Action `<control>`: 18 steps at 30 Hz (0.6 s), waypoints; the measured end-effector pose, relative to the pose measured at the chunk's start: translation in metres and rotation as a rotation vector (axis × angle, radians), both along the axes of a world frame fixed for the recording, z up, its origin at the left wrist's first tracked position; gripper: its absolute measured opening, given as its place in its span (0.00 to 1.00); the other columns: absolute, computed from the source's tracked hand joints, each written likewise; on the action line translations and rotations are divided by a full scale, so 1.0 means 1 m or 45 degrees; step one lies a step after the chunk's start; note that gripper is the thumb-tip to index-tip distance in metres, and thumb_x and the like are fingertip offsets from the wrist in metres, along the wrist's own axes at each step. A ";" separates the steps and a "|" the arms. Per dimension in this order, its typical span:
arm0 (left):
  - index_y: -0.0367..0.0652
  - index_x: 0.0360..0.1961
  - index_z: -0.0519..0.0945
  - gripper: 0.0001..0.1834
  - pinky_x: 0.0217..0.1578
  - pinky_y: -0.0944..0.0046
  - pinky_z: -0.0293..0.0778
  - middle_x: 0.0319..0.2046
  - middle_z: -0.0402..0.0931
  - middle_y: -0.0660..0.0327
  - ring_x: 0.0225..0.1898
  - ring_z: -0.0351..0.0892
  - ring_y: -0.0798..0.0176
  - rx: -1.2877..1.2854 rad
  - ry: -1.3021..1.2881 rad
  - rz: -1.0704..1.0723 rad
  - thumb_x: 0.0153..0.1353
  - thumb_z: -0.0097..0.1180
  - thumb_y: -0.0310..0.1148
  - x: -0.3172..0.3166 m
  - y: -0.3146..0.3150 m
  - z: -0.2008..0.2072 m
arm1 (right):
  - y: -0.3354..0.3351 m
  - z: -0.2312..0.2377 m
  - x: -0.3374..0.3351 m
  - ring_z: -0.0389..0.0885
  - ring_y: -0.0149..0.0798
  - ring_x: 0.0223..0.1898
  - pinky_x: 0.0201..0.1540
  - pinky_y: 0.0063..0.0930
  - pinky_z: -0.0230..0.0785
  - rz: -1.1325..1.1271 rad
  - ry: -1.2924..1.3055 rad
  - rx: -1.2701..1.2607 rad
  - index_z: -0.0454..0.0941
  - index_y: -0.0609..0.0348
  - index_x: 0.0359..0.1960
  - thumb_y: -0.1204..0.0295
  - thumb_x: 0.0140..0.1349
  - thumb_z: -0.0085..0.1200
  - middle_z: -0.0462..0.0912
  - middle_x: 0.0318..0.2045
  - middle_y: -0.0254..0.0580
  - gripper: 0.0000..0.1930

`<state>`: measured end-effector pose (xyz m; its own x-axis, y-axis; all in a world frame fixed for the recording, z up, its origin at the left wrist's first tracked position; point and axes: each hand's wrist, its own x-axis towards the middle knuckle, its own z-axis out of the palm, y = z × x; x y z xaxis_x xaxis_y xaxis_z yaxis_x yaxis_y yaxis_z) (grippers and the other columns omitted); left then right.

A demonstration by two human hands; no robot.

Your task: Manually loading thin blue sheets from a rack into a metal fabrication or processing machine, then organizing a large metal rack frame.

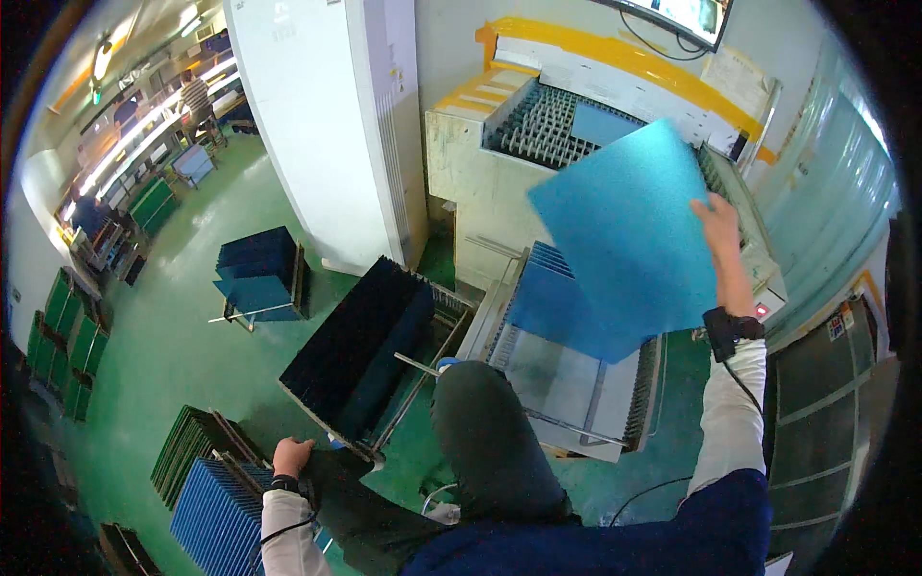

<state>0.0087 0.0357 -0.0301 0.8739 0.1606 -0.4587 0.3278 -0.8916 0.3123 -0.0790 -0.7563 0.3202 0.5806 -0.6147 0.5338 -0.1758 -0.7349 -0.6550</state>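
My right hand [720,226] grips the right edge of a thin blue sheet [624,221], which is raised and tilted in front of the machine. Below it, more blue sheets [552,307] stand in a slotted rack [600,408] with comb-like sides. The raised sheet hides part of that rack. My left hand [293,456] rests on my left knee and holds nothing, its fingers partly hidden. Near it is another rack packed with dark sheets [355,336].
A pale machine [461,144] with rows of rollers has a flat blue sheet [605,125] lying on them. A tall white cabinet [312,125] stands to its left. Racks of blue panels [216,518] and dark panels [259,274] are on the green floor. People are in the far background.
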 end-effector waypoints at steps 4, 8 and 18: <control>0.32 0.32 0.82 0.28 0.41 0.52 0.74 0.33 0.80 0.41 0.38 0.80 0.41 -0.036 -0.048 0.060 0.46 0.60 0.51 0.001 0.000 -0.003 | -0.039 -0.028 -0.030 0.78 0.36 0.30 0.36 0.33 0.69 -0.074 -0.400 0.693 0.79 0.60 0.37 0.65 0.64 0.53 0.78 0.27 0.37 0.11; 0.31 0.31 0.82 0.27 0.41 0.52 0.74 0.32 0.80 0.40 0.38 0.80 0.41 0.017 -0.062 -0.023 0.46 0.60 0.51 0.002 0.000 -0.001 | -0.044 -0.081 -0.037 0.76 0.41 0.38 0.43 0.37 0.71 0.231 -0.752 1.436 0.74 0.60 0.39 0.71 0.62 0.55 0.78 0.34 0.41 0.08; 0.31 0.30 0.83 0.26 0.43 0.51 0.74 0.31 0.80 0.40 0.38 0.80 0.41 -0.004 -0.038 -0.074 0.47 0.59 0.49 0.005 -0.026 0.008 | -0.071 -0.177 -0.026 0.71 0.40 0.36 0.46 0.38 0.72 0.144 -1.068 1.753 0.69 0.61 0.33 0.74 0.62 0.54 0.73 0.33 0.43 0.06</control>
<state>0.0133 0.0092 -0.0217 0.8949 0.1074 -0.4331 0.2658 -0.9080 0.3240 -0.1052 -0.8277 0.1429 0.4976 -0.8477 -0.1839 0.5644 0.4774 -0.6735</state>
